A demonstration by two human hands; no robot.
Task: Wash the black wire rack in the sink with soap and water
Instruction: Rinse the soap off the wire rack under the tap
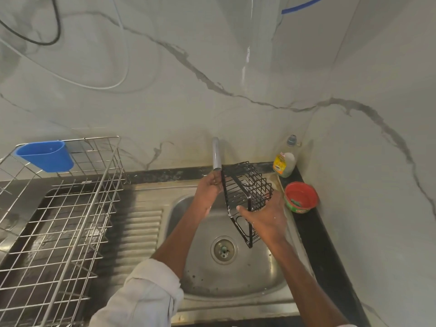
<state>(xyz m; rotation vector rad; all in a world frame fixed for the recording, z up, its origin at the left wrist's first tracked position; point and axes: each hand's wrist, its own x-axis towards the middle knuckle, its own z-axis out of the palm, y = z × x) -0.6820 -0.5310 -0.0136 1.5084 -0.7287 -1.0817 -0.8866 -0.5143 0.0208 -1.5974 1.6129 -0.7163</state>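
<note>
Black wire rack point(245, 197) is up over the sink point(236, 274), tilted on edge right under the tap point(216, 154), likely so water can run through the mesh and drain straight into the bowl. No stream visible that I can make out.

Left hand point(210, 187) grips the rack's upper left edge, fingers curled round the wire, steadying it. Right hand point(264, 213) is on the near right side; fingers reach into or under the wires but their tips are hidden, so can't tell if it clamps or just rubs. White flecks on that hand look like suds.

Soap bottle point(284, 161) and red tub point(300, 197) sit on the ledge just beside the sink, in reach of the right hand. Drying basket point(59, 220) is on the left drainboard, probably where the rack goes next.
</note>
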